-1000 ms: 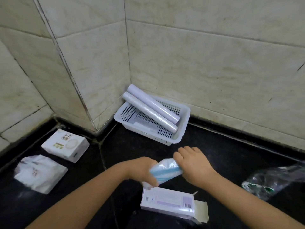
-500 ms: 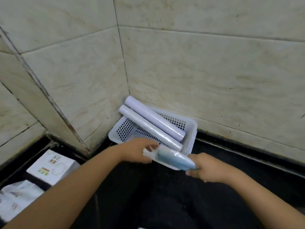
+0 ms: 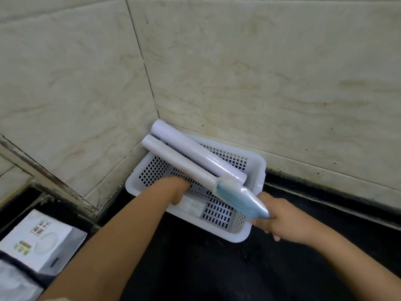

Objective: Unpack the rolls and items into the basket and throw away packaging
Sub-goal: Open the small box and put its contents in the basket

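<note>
A white perforated basket (image 3: 240, 236) stands in the corner of the tiled walls. Two long white rolls (image 3: 191, 154) lie slanted across it, their far ends sticking out over the rim. My right hand (image 3: 282, 221) grips the near end of a blue-and-white pack (image 3: 238, 198) in clear wrap, holding it over the basket's right side with its far end against the rolls. My left hand (image 3: 180, 189) reaches into the basket beneath the nearer roll; its fingers are hidden. A flat white item (image 3: 194, 206) lies on the basket's bottom.
A white carton with green print (image 3: 39, 237) sits on the black surface at the left. Crumpled white plastic (image 3: 13, 283) lies blurred at the bottom left corner. Tiled walls close in behind and left of the basket.
Both hands carried the blue-and-white pack from above the opened carton up to the basket. My left hand let go of the pack's end and went inside under the rolls.
</note>
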A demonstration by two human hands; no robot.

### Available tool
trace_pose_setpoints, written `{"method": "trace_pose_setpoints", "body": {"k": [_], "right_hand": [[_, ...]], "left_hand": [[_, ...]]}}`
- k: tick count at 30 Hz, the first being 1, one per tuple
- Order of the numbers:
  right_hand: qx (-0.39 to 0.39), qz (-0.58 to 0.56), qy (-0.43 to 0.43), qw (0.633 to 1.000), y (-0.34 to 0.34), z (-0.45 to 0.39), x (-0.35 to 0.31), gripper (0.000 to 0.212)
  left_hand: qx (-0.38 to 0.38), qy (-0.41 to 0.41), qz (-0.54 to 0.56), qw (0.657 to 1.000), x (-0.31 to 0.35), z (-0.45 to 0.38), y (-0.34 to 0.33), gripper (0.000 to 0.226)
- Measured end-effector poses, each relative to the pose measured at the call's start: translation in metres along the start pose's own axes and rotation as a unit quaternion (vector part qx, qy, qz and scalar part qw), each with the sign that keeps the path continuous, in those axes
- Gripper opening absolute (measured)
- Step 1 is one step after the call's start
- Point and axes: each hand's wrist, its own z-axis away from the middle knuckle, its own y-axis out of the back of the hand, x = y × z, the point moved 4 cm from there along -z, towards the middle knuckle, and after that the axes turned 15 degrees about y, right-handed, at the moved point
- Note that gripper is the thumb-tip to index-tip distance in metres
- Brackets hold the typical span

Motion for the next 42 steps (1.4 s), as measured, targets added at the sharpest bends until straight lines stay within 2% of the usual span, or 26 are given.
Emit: {"method": "trace_pose_setpoints", "body": {"k": [4,8,11,13,15,18,19,22,24,28,31,33,35,36,37,39,42], "right_hand": [[0.02,0.005,0.006,1.0,0.004,-0.005,0.001,0.022],[0.032,-0.001,0.001,0.999,0.006,-0.01,0.004,0.017],[0.008,0.025,-0.015,1.0,0.001,-0.019,-0.001,0.024],[-0.02,0.034,-0.024,0.999,-0.004,-0.029,-0.006,0.024],[-0.048,0.035,-0.033,0.998,-0.01,-0.045,-0.012,0.011],[-0.07,0.083,-0.034,0.993,-0.02,-0.074,-0.023,0.033],[-0.078,0.1,-0.03,0.991,-0.024,-0.084,-0.026,0.033],[-0.081,0.116,-0.022,0.99,-0.044,-0.111,-0.03,0.009],[-0.072,0.102,-0.026,0.992,-0.061,-0.128,-0.032,0.023],[-0.057,0.076,-0.026,0.995,-0.082,-0.152,-0.034,0.027],[-0.106,0.088,-0.046,0.989,-0.088,-0.159,-0.027,0.024],[-0.142,0.114,-0.052,0.982,-0.089,-0.162,-0.023,0.016],[-0.176,0.142,-0.057,0.972,-0.09,-0.162,-0.024,0.021],[-0.182,0.143,-0.059,0.971,-0.09,-0.16,-0.024,0.016],[-0.177,0.143,-0.055,0.972,-0.09,-0.16,-0.022,0.015],[-0.153,0.121,-0.063,0.979,-0.089,-0.154,-0.018,0.029],[-0.117,0.119,-0.047,0.985,-0.081,-0.139,-0.014,0.02]], "left_hand": [[-0.007,0.008,-0.074,0.997,-0.001,-0.006,-0.005,0.062],[-0.004,-0.004,-0.069,0.998,-0.007,-0.004,-0.004,0.059],[-0.01,-0.022,-0.052,0.998,-0.009,0.004,-0.003,0.052],[0.022,-0.036,-0.037,0.998,-0.014,0.013,0.0,0.05],[0.055,-0.042,-0.022,0.997,-0.025,0.021,0.004,0.039],[0.081,-0.042,-0.011,0.996,-0.046,0.034,0.009,0.026],[0.085,-0.04,-0.005,0.996,-0.052,0.039,0.01,0.025],[0.099,-0.037,0.011,0.994,-0.064,0.046,0.012,0.029],[0.111,-0.034,-0.002,0.993,-0.066,0.044,0.01,0.029],[0.085,-0.021,-0.015,0.996,-0.058,0.029,0.005,0.028],[0.066,-0.012,-0.001,0.998,-0.048,0.016,0.002,0.027],[0.083,-0.008,0.013,0.996,-0.043,0.009,0.001,0.025],[0.092,0.001,0.019,0.996,-0.039,0.003,0.0,0.028],[0.095,0.004,0.012,0.995,-0.037,0.0,-0.001,0.03],[0.101,0.006,0.001,0.995,-0.035,-0.003,-0.002,0.031],[0.12,0.012,-0.02,0.992,-0.033,-0.006,-0.004,0.031],[0.154,0.025,-0.049,0.986,-0.031,-0.007,-0.005,0.033]]}}
